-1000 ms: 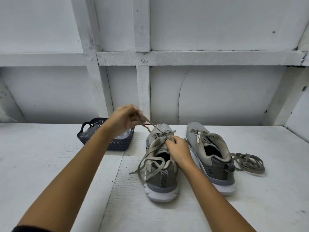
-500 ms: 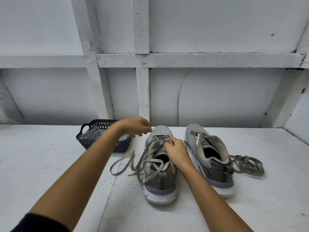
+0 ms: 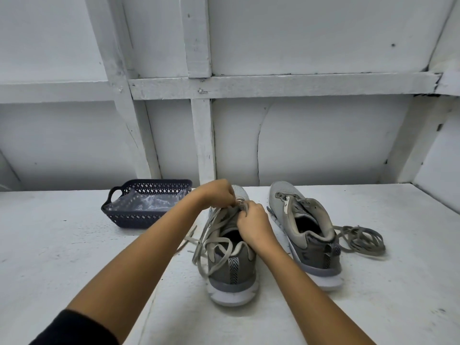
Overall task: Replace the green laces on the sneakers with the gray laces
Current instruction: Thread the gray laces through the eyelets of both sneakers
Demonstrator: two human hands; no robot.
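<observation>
Two grey sneakers stand heel-toward-me on the white surface. On the left sneaker [image 3: 231, 270], a greyish lace [image 3: 211, 235] is partly threaded, its loose ends trailing over the left side. My left hand [image 3: 219, 192] and my right hand [image 3: 254, 225] meet over the front eyelets, both pinching the lace. The right sneaker [image 3: 308, 235] has no lace in its eyelets. A loose olive-grey lace [image 3: 361, 241] lies in a heap to its right.
A dark blue perforated basket [image 3: 129, 215] holding clear plastic sits at the left, behind my left forearm. A white panelled wall with wooden battens closes the back. The white surface stretches out left and right.
My left hand dropped from pulling the lace up and left, came back down to the front of the left sneaker and now meets my right hand there. The lace ends fell slack.
</observation>
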